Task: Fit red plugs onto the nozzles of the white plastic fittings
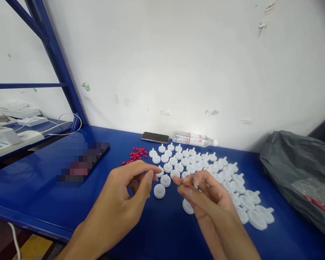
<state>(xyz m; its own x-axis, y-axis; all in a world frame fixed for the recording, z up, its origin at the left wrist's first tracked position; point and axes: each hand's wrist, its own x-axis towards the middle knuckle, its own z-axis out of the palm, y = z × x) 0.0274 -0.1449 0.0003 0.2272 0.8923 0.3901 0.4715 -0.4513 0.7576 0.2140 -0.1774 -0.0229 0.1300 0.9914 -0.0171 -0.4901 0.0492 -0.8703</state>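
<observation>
A: Head view. Containers?
B: Dark plastic bag [278, 162], far right of the blue table [148, 231]. Clear plastic [311, 189] and something red [321, 207] show at its near side; can't tell whether inside or on top. Clear bottle [182, 137] lies on its side by the wall, capped, red-and-white label. Can't tell if there's liquid in it.
A: Parts?
B: White parts [191, 168]: round, cloudy, many with a short spout or tab sticking out. They lie in a loose spread from the table's middle to the right, many touching. Red pieces [137, 154]: tiny, stubby, loose cluster left of the white ones.
A: Hands?
B: Left hand [124, 198]: fingers curled, thumb close to index, over the near left edge of the spread. Right hand [209, 202]: thumb and fingertips drawn together in front of the white parts. Can't tell if either grips anything.
A: Hard to see?
B: Right hand covers some white parts. Dark device [99, 151] at left is partly pixelated, screen unreadable. Bag and both forearms run out of frame.
</observation>
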